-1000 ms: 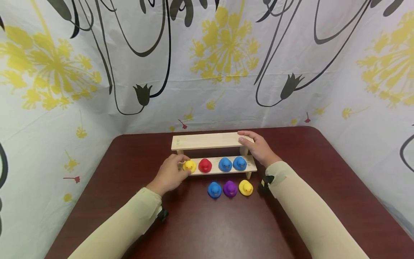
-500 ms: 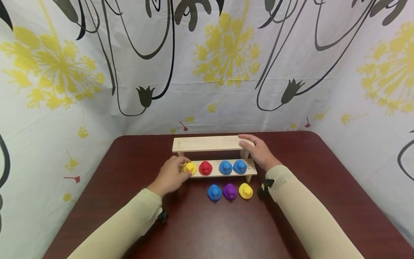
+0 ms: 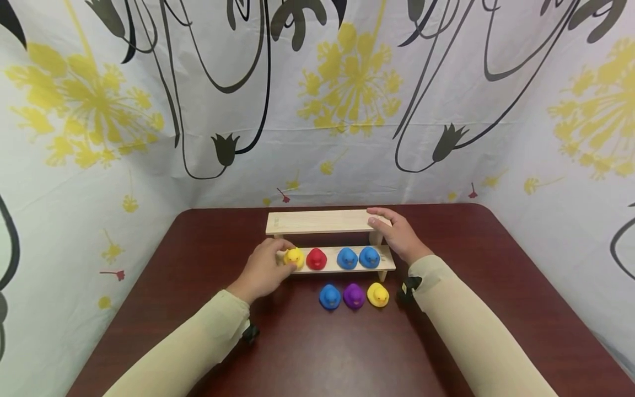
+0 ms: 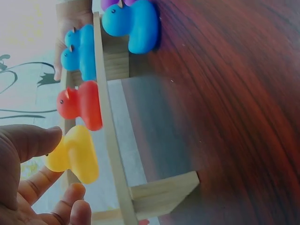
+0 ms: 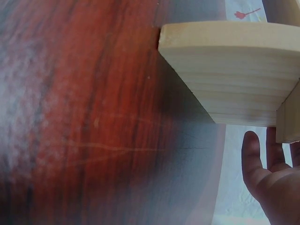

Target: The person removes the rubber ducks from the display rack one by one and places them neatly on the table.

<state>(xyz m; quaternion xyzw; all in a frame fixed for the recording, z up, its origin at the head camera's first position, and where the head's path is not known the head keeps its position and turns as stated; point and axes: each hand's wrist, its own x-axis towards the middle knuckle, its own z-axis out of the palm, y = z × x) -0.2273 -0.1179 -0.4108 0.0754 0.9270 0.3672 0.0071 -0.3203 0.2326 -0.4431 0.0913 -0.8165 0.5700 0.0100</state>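
Note:
A two-tier wooden display shelf stands at the back of the table. On its lower plank, at the left end, my left hand pinches a yellow rubber duck between thumb and fingers. Beside it sit a red rubber duck and, past a gap, two blue rubber ducks. At the shelf's upper right corner, my right hand grips the top plank, thumb in front. In the right wrist view the wooden end piece hides part of these fingers.
In front of the shelf, on the dark red-brown table, a blue duck, a purple duck and a yellow duck form a row. A patterned white cloth hangs behind and at both sides.
The head view has tilted slightly, so everything sits a little lower in it. The pinched yellow duck has shifted slightly right, toward the red one. The right hand keeps its place on the shelf.

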